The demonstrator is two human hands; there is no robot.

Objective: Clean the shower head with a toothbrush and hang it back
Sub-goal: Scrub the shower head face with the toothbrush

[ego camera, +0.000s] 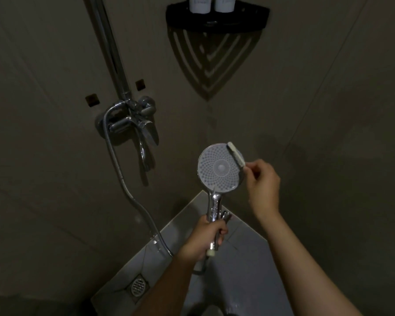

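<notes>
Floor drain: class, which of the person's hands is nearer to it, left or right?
Left. The left hand, gripping the shower head handle, is up and right of the floor drain; the right hand, holding the toothbrush, is higher and farther right.

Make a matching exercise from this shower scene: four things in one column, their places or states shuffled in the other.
1 shower head
2 toothbrush
3 floor drain
4 corner shelf

A set in the floor
B pinched by the right hand
C up on the wall, bearing white containers
D gripped by the left hand

Pairs: 1-D, 2-B, 3-A, 4-C
</notes>
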